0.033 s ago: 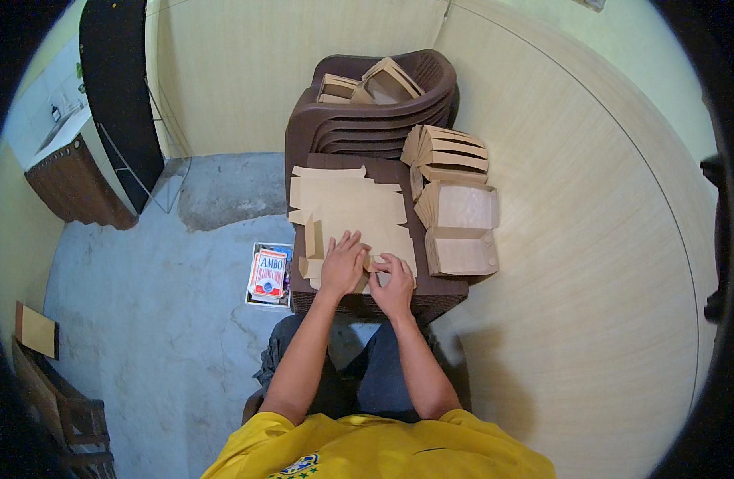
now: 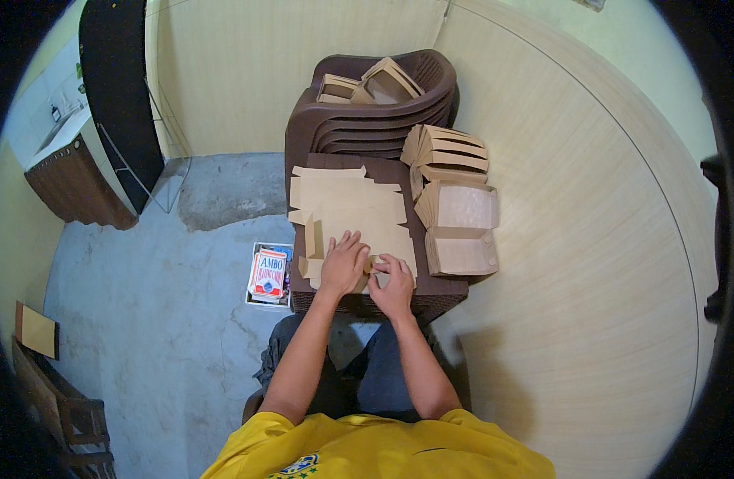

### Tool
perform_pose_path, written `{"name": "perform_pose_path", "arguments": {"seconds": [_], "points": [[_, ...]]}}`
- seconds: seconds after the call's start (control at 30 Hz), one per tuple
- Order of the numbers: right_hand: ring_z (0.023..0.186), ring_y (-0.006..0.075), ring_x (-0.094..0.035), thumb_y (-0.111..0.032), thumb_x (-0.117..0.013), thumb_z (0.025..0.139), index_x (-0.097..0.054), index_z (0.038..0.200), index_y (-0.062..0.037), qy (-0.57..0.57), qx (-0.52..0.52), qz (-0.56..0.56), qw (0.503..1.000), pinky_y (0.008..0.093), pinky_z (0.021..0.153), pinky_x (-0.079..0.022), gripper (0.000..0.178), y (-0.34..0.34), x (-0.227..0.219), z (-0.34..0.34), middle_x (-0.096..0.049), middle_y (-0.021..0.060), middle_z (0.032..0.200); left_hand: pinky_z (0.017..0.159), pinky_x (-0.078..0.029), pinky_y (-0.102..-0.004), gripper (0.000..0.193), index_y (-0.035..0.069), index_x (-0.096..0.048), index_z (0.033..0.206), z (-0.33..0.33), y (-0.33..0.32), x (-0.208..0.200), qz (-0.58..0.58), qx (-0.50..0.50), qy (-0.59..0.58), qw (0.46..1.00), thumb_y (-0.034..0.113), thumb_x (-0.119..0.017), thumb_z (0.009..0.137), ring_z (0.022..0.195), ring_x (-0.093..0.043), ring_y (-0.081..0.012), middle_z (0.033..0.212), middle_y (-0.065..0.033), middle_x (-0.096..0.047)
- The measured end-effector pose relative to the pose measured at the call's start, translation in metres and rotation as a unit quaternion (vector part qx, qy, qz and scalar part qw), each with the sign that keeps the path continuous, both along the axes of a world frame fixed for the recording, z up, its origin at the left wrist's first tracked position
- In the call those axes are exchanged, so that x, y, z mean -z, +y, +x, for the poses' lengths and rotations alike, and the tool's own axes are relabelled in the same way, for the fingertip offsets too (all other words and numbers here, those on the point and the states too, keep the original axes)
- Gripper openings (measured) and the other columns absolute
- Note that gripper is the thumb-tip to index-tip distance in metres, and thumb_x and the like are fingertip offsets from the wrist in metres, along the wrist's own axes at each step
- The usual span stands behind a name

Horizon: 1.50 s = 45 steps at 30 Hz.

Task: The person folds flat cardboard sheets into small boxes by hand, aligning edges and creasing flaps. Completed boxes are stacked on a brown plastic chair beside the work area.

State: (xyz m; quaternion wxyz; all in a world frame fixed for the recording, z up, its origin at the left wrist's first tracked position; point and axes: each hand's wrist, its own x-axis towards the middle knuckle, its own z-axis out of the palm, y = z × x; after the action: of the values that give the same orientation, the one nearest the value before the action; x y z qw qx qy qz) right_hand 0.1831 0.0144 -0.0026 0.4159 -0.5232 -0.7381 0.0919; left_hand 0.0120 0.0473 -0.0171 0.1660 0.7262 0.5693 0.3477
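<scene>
A flat brown cardboard box blank (image 2: pixel 347 195) with notched tabs along its edges lies on a dark brown woven-look table (image 2: pixel 443 286). Its near-left side panel (image 2: pixel 314 237) is folded up. My left hand (image 2: pixel 343 263) rests on the near part of the cardboard, palm down with fingers stretched out. Just to its right, my right hand (image 2: pixel 394 281) has its fingers bent together around a small flap (image 2: pixel 369 263) near the blank's front edge. The hands partly hide the cardboard beneath them.
Stacked brown plastic chairs (image 2: pixel 375 120) stand behind the table, with formed cardboard boxes (image 2: pixel 389 82) on the seat. Nested open boxes (image 2: pixel 462 209) fill the table's right side by the wall. On the floor at left sits a small white box (image 2: pixel 269 302) of card packs.
The right fingers have shifted very slightly, and the small flap between my hands shows a little more. My left hand and the blank stay where they were.
</scene>
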Motion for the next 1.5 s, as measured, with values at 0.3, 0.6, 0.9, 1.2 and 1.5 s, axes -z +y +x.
{"name": "perform_pose_path", "arguments": {"seconds": [0.3,0.6,0.9,1.2,1.5], "points": [[0.151,0.0441,-0.044,-0.042,-0.072,0.094,-0.039,0.165,0.0006,-0.227,0.013,-0.062,0.972,0.0629,0.129,-0.022,0.089,-0.044,-0.018,0.002,-0.044,0.0280,0.166,0.132,-0.024,-0.0626,0.037,0.012,-0.071,0.135,0.002,-0.003,-0.010,-0.020,0.007,0.057,0.998,0.020,-0.070,0.099,0.159,-0.039,-0.0399,0.167,-0.0171,-0.050],[0.162,0.0422,-0.032,-0.047,-0.062,0.103,-0.030,0.169,0.0009,-0.271,0.015,-0.088,0.958,0.0662,0.133,-0.006,0.088,-0.022,-0.025,-0.008,-0.031,0.0301,0.174,0.132,-0.022,-0.0633,0.039,0.013,-0.067,0.139,0.002,0.000,-0.003,-0.022,0.010,0.039,0.999,0.021,-0.070,0.100,0.161,-0.037,-0.0401,0.168,-0.0153,-0.049],[0.161,0.0407,-0.033,-0.040,-0.061,0.104,-0.017,0.170,0.0003,-0.199,0.019,-0.110,0.974,0.0646,0.132,-0.002,0.088,-0.018,-0.012,0.004,-0.051,0.0237,0.164,0.132,-0.024,-0.0627,0.038,0.013,-0.066,0.140,0.000,-0.001,0.000,-0.010,0.015,0.064,0.998,0.022,-0.067,0.102,0.161,-0.036,-0.0406,0.169,-0.0147,-0.048],[0.110,0.0473,-0.069,-0.036,-0.069,0.093,-0.049,0.141,0.0004,-0.083,0.201,-0.200,0.955,0.0579,0.099,-0.054,0.063,0.054,-0.054,-0.015,-0.078,0.0234,0.110,0.134,-0.023,-0.0565,0.052,0.006,-0.055,0.151,0.009,-0.011,-0.010,0.016,-0.030,0.130,0.991,0.025,-0.060,0.103,0.160,-0.037,-0.0351,0.169,-0.0131,-0.048],[0.128,0.0450,-0.064,-0.041,-0.063,0.101,-0.067,0.138,0.0013,-0.017,0.093,-0.281,0.955,0.0536,0.106,-0.051,0.056,0.080,-0.057,-0.024,-0.069,0.0270,0.136,0.135,-0.021,-0.0544,0.071,0.002,-0.037,0.166,0.008,-0.011,-0.015,-0.012,-0.025,0.128,0.991,0.026,-0.058,0.103,0.162,-0.035,-0.0340,0.171,-0.0153,-0.044]]}}
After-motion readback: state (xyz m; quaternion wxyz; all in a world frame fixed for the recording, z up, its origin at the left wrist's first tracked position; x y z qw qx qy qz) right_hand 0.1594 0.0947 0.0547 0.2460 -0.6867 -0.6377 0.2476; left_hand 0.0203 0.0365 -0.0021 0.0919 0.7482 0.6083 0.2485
